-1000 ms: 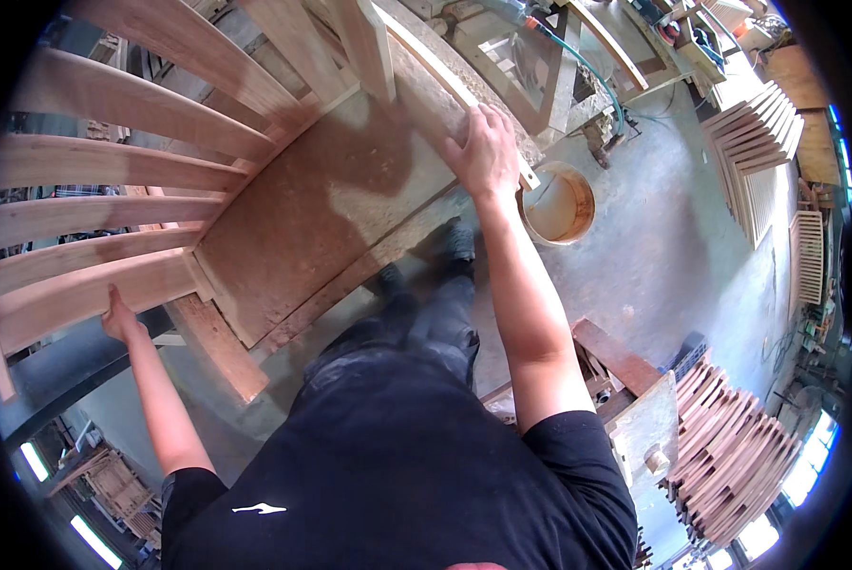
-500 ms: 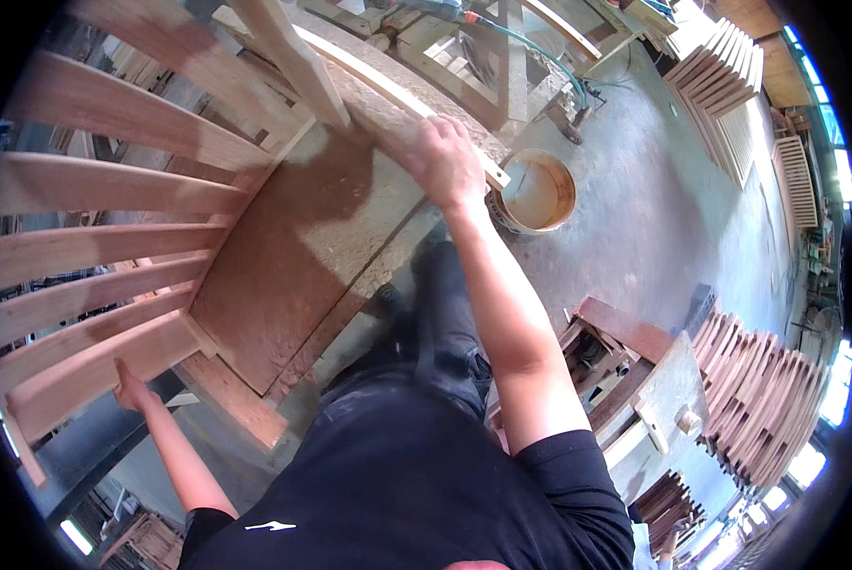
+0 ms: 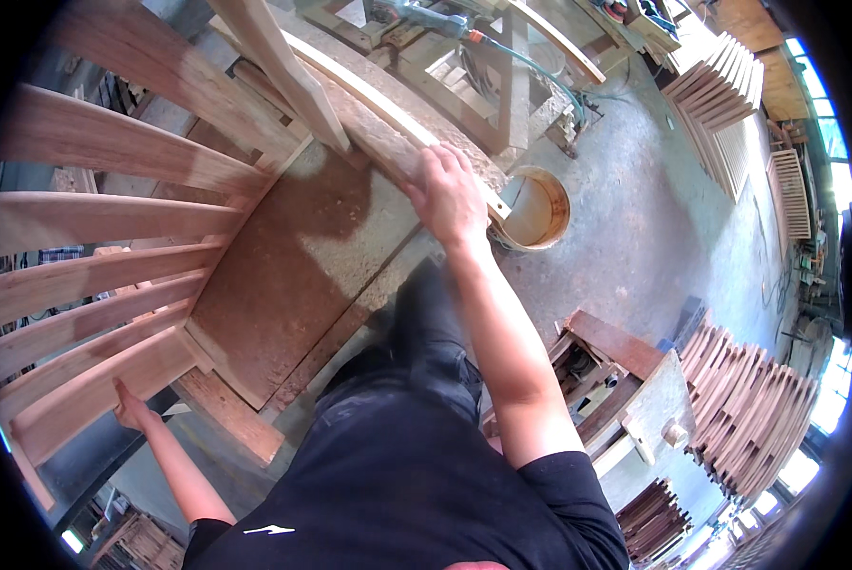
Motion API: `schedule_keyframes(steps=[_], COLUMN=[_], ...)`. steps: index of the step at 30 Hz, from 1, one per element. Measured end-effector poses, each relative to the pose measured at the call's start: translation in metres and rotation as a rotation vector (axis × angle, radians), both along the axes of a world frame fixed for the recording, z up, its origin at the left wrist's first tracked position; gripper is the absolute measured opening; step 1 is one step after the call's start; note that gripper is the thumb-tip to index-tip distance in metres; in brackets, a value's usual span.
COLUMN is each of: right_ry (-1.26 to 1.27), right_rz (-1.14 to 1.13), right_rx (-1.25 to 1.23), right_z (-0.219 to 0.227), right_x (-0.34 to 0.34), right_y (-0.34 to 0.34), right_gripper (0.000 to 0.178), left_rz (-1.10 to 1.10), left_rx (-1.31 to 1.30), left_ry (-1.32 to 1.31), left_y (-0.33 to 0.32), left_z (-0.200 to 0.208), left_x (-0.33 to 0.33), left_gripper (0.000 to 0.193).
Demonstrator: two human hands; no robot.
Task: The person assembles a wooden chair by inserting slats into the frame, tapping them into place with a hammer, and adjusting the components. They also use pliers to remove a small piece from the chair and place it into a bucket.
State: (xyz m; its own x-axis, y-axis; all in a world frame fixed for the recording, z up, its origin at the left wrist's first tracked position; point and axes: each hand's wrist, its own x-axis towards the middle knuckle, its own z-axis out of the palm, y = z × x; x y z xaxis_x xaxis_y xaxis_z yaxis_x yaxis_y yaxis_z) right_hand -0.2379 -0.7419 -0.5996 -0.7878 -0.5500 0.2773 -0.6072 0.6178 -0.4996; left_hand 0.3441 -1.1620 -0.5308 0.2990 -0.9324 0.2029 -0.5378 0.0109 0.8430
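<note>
A large slatted wooden frame (image 3: 108, 217) of reddish-brown boards fills the left side. My left hand (image 3: 133, 408) grips its lowest slat (image 3: 84, 389), thumb on the near face and the other fingers hidden behind. Ahead of me, my right hand (image 3: 453, 195) is closed over a curved wooden rail (image 3: 374, 119) close to its end, fingers curling over the pale upper edge. A wooden post (image 3: 288, 76) slants up from beside that rail. Between the hands lies a dusty brown board (image 3: 269, 285).
A round bucket (image 3: 537, 209) stands on the floor just past the rail's end. Behind it are a wooden workbench (image 3: 511, 104) and a power tool (image 3: 426, 17) with a hose. Stacked wooden parts (image 3: 749, 404) and a wooden stand (image 3: 625, 361) are at the right.
The slatted frame sits slightly lower in view, while the bucket and the right-hand stacks appear a little farther left. Both hands keep their grips.
</note>
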Motion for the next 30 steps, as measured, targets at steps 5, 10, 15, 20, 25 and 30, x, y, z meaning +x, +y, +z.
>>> schedule_keyframes(steps=[5,10,15,20,25,30], right_ry=[0.013,0.024,0.048,0.073,0.078,0.067], right_rz=[0.016,0.023,0.023,0.029,0.033,0.028], right_rx=[0.02,0.043,0.051,0.069,0.065,0.074], right_z=[-0.002,0.0,0.004,-0.005,-0.002,0.002], right_x=[-0.009,-0.015,-0.02,-0.027,-0.031,-0.033], right_y=[0.001,0.004,0.006,0.008,0.009,0.011], right_gripper=[0.054,0.055,0.055,0.054,0.054,0.053], left_rz=[-0.006,0.033,0.013,0.08,0.056,0.203], left_rx=[-0.027,-0.027,-0.055,0.018,-0.011,0.062], left_ry=[0.004,-0.049,-0.015,-0.079,-0.065,-0.14], left_y=[0.008,0.012,0.011,0.01,-0.008,0.015], left_z=[0.004,0.009,0.007,0.012,0.008,0.02], left_x=[-0.008,-0.018,-0.016,-0.022,0.009,-0.032], left_gripper=[0.059,0.052,0.058,0.064,0.068,0.072])
